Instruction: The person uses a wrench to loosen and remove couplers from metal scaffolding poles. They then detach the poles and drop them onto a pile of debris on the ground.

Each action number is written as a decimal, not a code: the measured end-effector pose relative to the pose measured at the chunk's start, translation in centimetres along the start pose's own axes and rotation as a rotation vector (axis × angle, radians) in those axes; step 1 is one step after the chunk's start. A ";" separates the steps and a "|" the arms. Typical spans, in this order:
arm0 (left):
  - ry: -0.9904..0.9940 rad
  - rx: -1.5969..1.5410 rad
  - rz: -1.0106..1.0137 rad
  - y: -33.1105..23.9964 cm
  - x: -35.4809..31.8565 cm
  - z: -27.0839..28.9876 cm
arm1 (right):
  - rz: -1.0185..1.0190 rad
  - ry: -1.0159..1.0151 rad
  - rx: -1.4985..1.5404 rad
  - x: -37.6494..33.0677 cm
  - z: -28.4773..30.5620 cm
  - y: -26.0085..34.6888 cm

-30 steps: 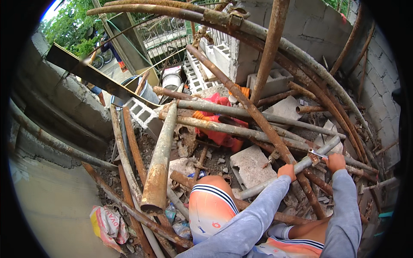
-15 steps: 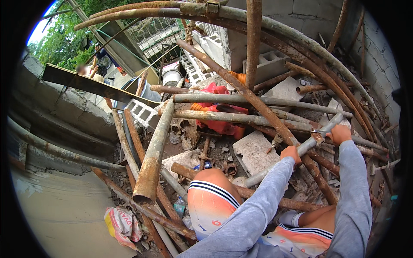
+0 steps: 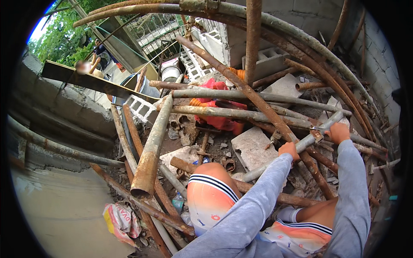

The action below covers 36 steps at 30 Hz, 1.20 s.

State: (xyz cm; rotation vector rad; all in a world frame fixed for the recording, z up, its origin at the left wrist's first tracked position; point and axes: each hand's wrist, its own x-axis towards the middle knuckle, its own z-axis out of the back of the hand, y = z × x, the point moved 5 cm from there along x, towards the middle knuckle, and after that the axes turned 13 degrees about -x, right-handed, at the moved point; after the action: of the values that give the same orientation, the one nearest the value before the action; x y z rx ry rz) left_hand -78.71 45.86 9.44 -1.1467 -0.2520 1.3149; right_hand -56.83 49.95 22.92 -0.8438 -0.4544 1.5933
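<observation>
Rust flakes everywhere on the loose pipe (image 3: 151, 148) leaning at my left, propped on the pile; a bump could send it sliding. My left hand (image 3: 289, 150) is clamped around the grey pipe (image 3: 297, 145), and further up my right hand (image 3: 338, 132) grips it too. Slick metal could twist free and pinch my fingers against the rusty diagonal pipe (image 3: 258, 101) crossing over it.

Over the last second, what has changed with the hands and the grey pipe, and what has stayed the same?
Little changed. Both hands kept their grip on the grey pipe: the left hand lower on it, the right hand near the clamp fitting. The head camera turned somewhat, so the whole scene sits differently in the picture. The rusty pipes and the red cloth lie as before.
</observation>
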 end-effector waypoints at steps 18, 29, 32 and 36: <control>0.018 0.153 -0.109 2.0 -4.8 -1.4 | -0.219 -0.018 0.630 -15.5 -1.5 4.8; -0.057 0.183 -0.234 -2.4 -5.5 2.8 | -0.246 -0.387 0.949 -16.8 3.5 2.1; -0.069 0.230 -0.311 -5.2 -6.0 4.9 | -0.336 -0.341 1.006 -17.6 4.7 0.8; -0.026 0.383 -0.302 -6.0 -6.3 7.5 | -0.286 -0.303 0.938 -17.8 3.5 1.0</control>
State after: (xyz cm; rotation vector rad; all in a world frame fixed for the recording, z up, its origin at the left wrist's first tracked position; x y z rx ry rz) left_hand -82.34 45.41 20.31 -0.7357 -0.1737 1.0541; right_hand -59.72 33.15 29.26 0.1698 0.0027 1.4362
